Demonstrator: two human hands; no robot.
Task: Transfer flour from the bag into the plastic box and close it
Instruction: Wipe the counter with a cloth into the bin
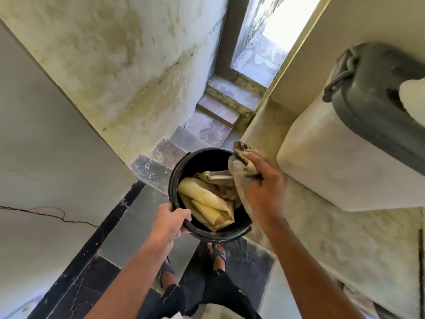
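Note:
My left hand [171, 221] grips the near rim of a black bucket [181, 176] and holds it up in front of me. Inside lie crumpled yellowish paper bags [207, 202]. Over the bucket's right rim, my right hand [264, 187] clutches a dirty grey cloth [239, 166] that hangs partly into the bucket. A large white plastic box [340, 164] with a grey lid [379, 100] and a latch at its left end stands on the counter to the right; the lid looks to be on.
A dusty stone counter [326, 245] runs along the right. Steps [207, 125] lead up ahead to a bright doorway [266, 42]. A stained wall [115, 54] stands on the left. My feet in sandals [218, 254] stand on dark floor tiles.

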